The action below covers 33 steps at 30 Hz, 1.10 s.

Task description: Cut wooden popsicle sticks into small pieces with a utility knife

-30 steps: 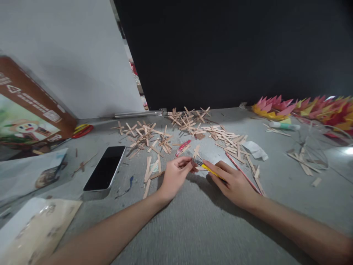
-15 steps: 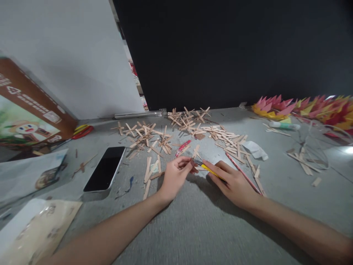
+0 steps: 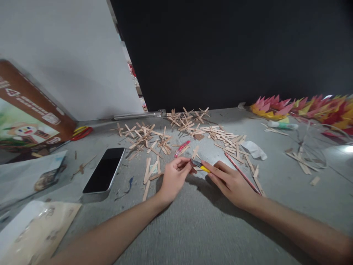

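My left hand (image 3: 176,177) is closed in a pinch, with a small brown piece at its fingertips that is mostly hidden. A yellow utility knife (image 3: 204,168) is gripped in my right hand (image 3: 233,184). Its grey blade reaches left to the pinched fingertips of my left hand. Just beyond the blade lies a short wooden craft stick (image 3: 195,152), and past it a red wrapped item (image 3: 182,148). A red pencil (image 3: 242,173) lies beside my right hand. Loose craft sticks (image 3: 148,171) lie to the left of my left hand.
Star-shaped stick bundles (image 3: 143,136) and a pile of craft sticks (image 3: 226,137) spread along the back. At left are a phone (image 3: 104,171), scissors (image 3: 82,132) and a brown box (image 3: 35,106). Pink and yellow folded paper (image 3: 271,106) and a glue stick (image 3: 284,125) lie right.
The knife has turned slightly in my right hand, and less of its yellow handle shows. My left hand stays almost in place, still pinching. The view has shifted slightly.
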Tool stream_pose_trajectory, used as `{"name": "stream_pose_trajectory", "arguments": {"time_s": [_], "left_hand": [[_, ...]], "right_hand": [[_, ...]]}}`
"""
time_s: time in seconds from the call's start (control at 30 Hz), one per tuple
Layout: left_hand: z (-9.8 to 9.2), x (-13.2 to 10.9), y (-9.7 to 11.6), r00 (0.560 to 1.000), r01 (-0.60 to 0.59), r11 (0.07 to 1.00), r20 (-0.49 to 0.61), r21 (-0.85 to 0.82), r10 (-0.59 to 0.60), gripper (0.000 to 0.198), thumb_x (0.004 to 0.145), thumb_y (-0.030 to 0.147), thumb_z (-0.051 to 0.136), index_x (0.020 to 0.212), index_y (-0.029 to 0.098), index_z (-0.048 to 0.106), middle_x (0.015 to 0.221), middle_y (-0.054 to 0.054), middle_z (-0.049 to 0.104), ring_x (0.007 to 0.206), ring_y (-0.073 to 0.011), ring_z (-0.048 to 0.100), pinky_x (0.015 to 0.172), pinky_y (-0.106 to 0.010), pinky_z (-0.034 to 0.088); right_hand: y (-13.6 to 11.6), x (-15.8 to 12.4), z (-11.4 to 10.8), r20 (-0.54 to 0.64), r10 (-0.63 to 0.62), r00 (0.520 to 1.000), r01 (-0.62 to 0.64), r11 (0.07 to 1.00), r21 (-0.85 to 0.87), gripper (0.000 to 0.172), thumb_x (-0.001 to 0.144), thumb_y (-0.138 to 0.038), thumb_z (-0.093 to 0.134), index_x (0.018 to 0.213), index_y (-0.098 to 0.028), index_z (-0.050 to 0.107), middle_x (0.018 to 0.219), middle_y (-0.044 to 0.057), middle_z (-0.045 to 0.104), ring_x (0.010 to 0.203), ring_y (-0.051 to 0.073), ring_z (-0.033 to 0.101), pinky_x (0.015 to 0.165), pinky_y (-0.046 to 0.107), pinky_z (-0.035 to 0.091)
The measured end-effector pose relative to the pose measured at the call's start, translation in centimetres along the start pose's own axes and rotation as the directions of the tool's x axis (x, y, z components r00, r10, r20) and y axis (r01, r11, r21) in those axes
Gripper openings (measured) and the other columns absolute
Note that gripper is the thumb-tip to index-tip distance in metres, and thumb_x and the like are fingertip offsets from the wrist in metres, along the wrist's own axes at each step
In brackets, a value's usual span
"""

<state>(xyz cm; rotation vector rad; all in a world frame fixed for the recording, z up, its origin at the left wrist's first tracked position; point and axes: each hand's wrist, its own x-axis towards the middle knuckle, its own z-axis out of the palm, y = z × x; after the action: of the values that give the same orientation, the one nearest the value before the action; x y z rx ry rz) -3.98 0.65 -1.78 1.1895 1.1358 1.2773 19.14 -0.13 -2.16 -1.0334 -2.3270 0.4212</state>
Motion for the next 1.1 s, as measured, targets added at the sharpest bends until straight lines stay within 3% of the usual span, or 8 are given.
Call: {"name": "stream_pose_trajectory", "arguments": {"time_s": [0.23,0.5,1.1], "left_hand": [[0.2,-0.4,0.2,0.999,-0.031,0.997,-0.034,0.064,0.034,0.018,0.086,0.034,0.076,0.082,0.017,0.070,0.070,-0.003,0.072,0.066,-0.0164,0.068,0.067,-0.027,0.054],[0.0,-0.8,-0.1,0.990,-0.125,0.971,-0.034,0.205,0.134,0.010,0.086,0.026,0.070,0.080,0.019,0.071,0.077,-0.002,0.074,0.071,-0.0162,0.066,0.069,-0.026,0.050],[0.6,-0.8,-0.2,0.997,-0.017,1.000,-0.079,0.021,0.018,0.014,0.083,0.031,0.075,0.080,0.019,0.068,0.072,-0.003,0.075,0.066,-0.0175,0.072,0.068,-0.028,0.057]], "right_hand": [[-0.2,0.2,-0.1,-0.016,-0.022,1.000,0.023,0.999,0.045,0.047,0.112,-0.029,0.046,0.159,-0.029,0.050,0.098,0.006,0.064,0.080,0.017,0.067,0.075,0.028,0.057],[-0.8,0.2,0.0,-0.031,-0.029,0.999,0.032,0.996,0.089,0.046,0.113,-0.028,0.044,0.158,-0.028,0.052,0.096,0.005,0.064,0.079,0.016,0.066,0.078,0.028,0.058],[-1.4,0.4,0.0,-0.054,-0.017,0.998,0.019,0.999,0.030,0.046,0.112,-0.028,0.042,0.157,-0.029,0.053,0.096,0.006,0.066,0.080,0.017,0.069,0.079,0.029,0.060]]}}
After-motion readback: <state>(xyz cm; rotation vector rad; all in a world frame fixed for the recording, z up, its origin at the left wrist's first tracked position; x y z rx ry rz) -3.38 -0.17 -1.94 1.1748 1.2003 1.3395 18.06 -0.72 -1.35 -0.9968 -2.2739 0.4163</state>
